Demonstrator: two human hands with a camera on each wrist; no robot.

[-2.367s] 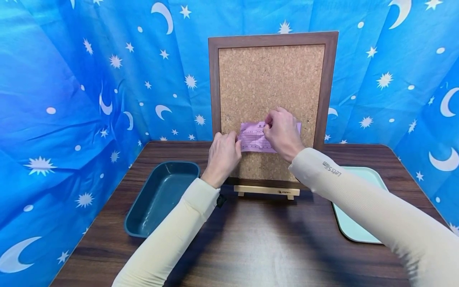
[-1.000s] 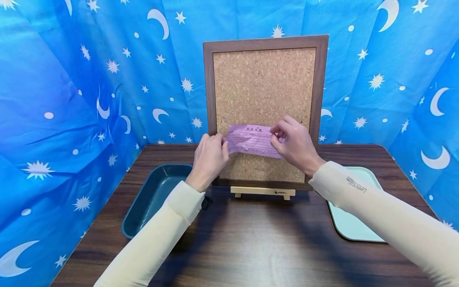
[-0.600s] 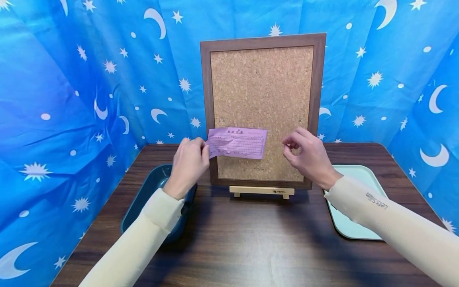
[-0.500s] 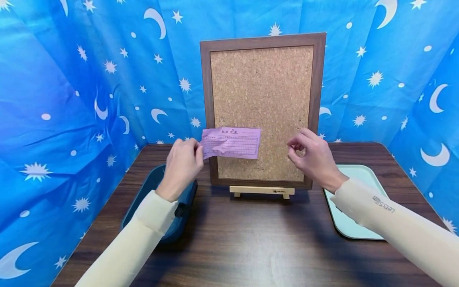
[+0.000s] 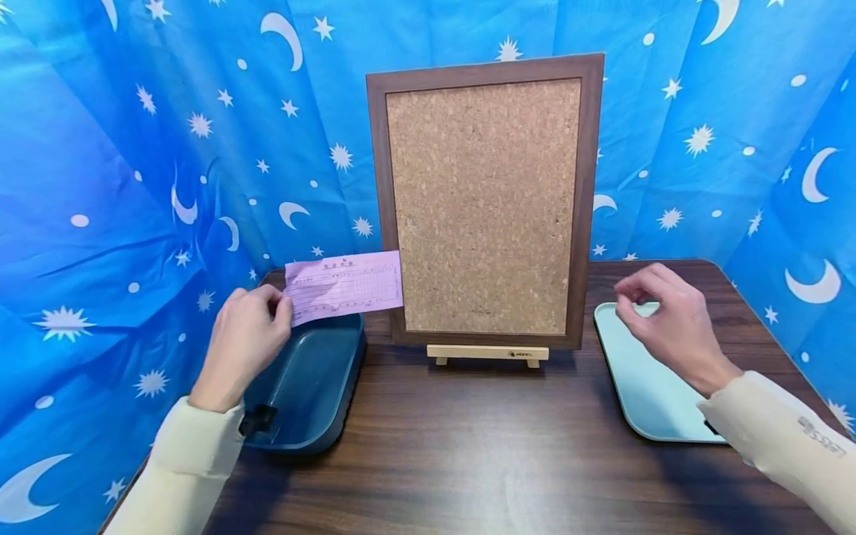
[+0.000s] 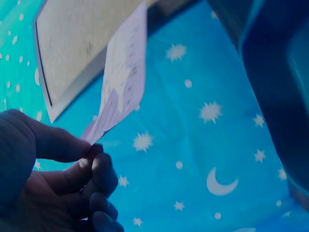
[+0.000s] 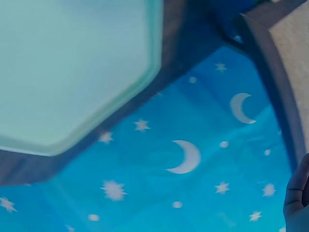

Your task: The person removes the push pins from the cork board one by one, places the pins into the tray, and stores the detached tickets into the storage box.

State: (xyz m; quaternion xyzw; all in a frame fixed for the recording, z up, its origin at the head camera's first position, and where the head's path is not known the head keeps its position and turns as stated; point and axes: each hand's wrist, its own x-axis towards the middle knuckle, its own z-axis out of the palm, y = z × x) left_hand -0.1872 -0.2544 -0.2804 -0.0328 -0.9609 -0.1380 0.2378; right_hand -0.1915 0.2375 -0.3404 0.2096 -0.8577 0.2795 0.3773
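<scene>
A pink printed paper slip [image 5: 348, 286] is pinched at its left edge by my left hand [image 5: 244, 342], above the dark teal bin [image 5: 321, 379]. The left wrist view shows the thumb and index finger on one end of the slip [image 6: 124, 72], which sticks out stiffly and bends a little. My right hand [image 5: 675, 323] is over the mint tray [image 5: 669, 405], thumb and index fingertips together in a ring. No object shows between them; whether something tiny is hidden there I cannot tell. The framed corkboard [image 5: 484, 208] stands upright between the hands, its cork bare.
A small wooden easel foot [image 5: 488, 352] supports the board on the dark wood table [image 5: 468, 453]. Behind hangs a blue curtain [image 5: 321, 96] with moons and stars. The bin stands left of the board, the tray right.
Earlier both hands were at the slip against the cork. The right hand has let go of it and moved right to the tray; the left hand has carried the slip left over the bin.
</scene>
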